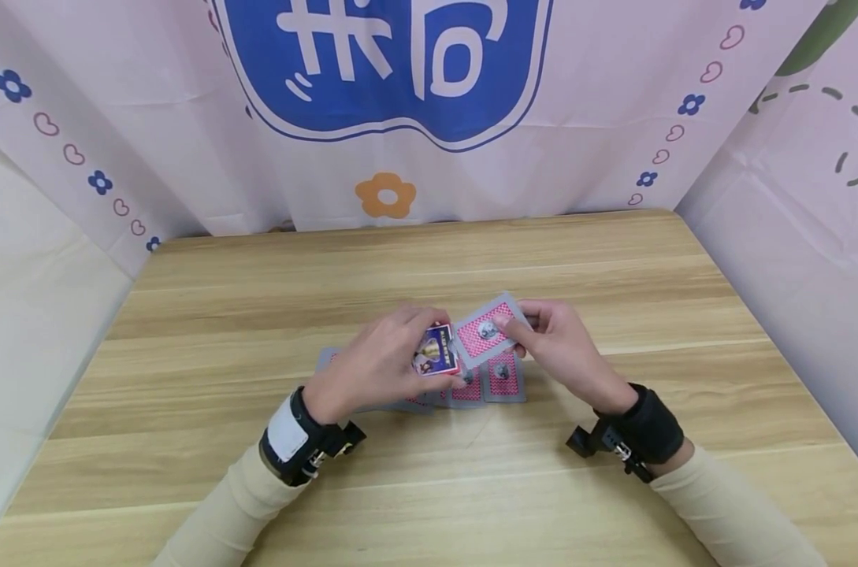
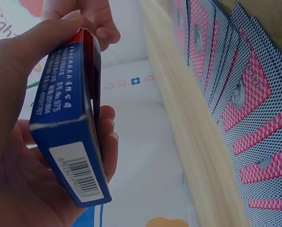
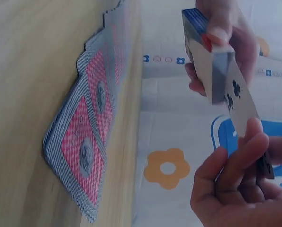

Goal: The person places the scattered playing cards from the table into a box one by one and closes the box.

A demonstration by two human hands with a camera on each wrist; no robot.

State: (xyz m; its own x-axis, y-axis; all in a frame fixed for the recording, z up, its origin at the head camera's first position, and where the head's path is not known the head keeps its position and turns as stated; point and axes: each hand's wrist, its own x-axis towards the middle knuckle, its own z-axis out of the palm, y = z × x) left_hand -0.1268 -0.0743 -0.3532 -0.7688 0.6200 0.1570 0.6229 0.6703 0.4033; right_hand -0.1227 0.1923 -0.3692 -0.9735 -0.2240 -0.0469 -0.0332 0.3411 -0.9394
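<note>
My left hand (image 1: 389,358) grips a small blue card box (image 2: 67,109) between thumb and fingers, above the table. A barcode shows on the box's near end in the left wrist view. My right hand (image 1: 559,346) pinches a red-and-grey-backed playing card (image 1: 484,331) by its outer end, between thumb and curled fingers. Black club marks show on that card's face in the right wrist view. Its other end is right at the box's open white end. Below both hands a row of overlapping playing cards (image 3: 86,151) lies face down, partly hidden by the left hand in the head view.
The wooden table (image 1: 471,488) extends around the cards on every side. A white printed curtain (image 1: 315,185) hangs behind its far edge, and pale cloth panels stand at the left and right. Each wrist carries a black strap with a small camera.
</note>
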